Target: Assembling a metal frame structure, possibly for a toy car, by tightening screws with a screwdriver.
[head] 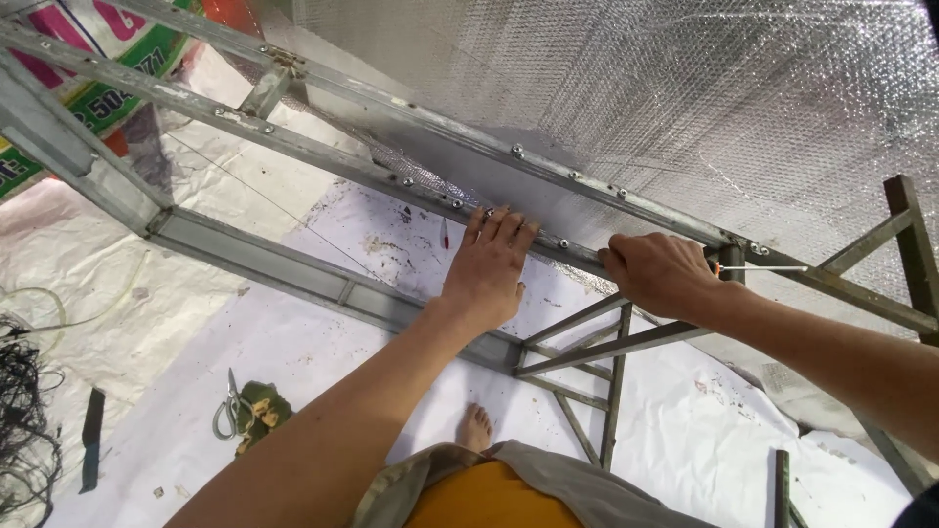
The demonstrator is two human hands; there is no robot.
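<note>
A long grey metal rail (411, 181) studded with bolts runs diagonally across the view, with silver bubble-foil sheeting (636, 88) fixed behind it. My left hand (489, 264) lies flat against the rail's lower edge, fingers spread and pointing up. My right hand (657, 274) is curled over the rail farther right, fingers wrapped around its edge. A thin white wire (768, 268) sticks out to the right near that hand's wrist. I look down from a height; my bare foot (474, 428) shows far below.
A metal frame ladder (606, 362) stands under me on white floor sheeting (323, 352). Scissors (230, 406) lie beside a green cloth at lower left. Tangled black wire (24, 430) sits at the left edge. A colourful printed banner (88, 68) hangs upper left.
</note>
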